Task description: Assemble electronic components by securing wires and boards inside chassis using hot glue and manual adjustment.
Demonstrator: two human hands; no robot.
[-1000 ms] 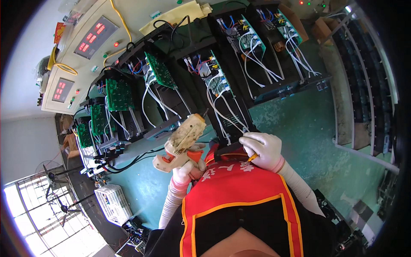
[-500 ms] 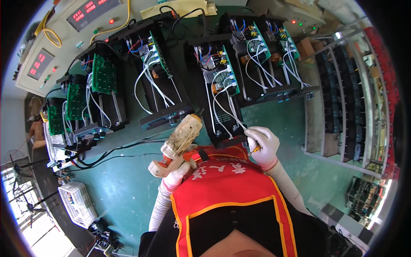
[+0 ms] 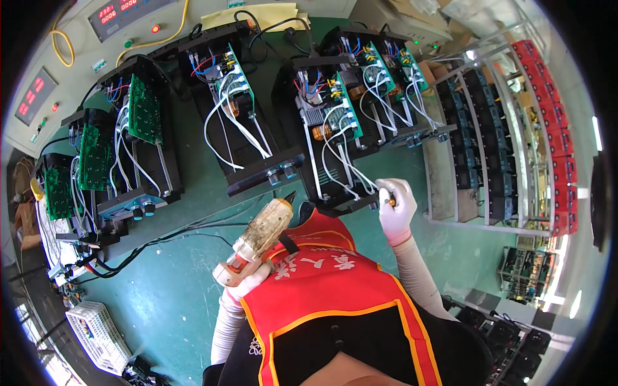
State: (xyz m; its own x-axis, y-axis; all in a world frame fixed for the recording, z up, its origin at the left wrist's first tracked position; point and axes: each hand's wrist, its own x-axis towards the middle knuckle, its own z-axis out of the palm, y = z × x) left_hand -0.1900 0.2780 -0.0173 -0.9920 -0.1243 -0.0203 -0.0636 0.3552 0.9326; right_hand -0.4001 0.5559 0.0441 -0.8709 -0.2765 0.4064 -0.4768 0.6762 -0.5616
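My left hand [image 3: 255, 278], in a white glove, is closed round the handle of a stained white hot glue gun [image 3: 262, 228] with an orange trigger. Its dark nozzle points up and away from me. My right hand [image 3: 395, 204], also gloved, is closed at the front right corner of the open chassis [image 3: 318, 191] in the middle. A small yellow-orange thing [image 3: 391, 202] shows between its fingers, too little of it to name. White wires [image 3: 353, 168] run from that chassis's green circuit board [image 3: 346, 106] to beside my right fingertips.
More open chassis stand on the green bench: one [image 3: 265, 170] left of the middle, several at far left and right. Test meters [image 3: 116, 19] with red digits stand behind. Black cables [image 3: 161, 237] cross the bench at left. A metal rack [image 3: 489, 225] is at right, a white basket [image 3: 96, 334] lower left.
The view has shifted, with the bench units lying lower and further left. The glue gun has come lower and closer to me. My right hand stays by the middle chassis, fingers now higher at its wires.
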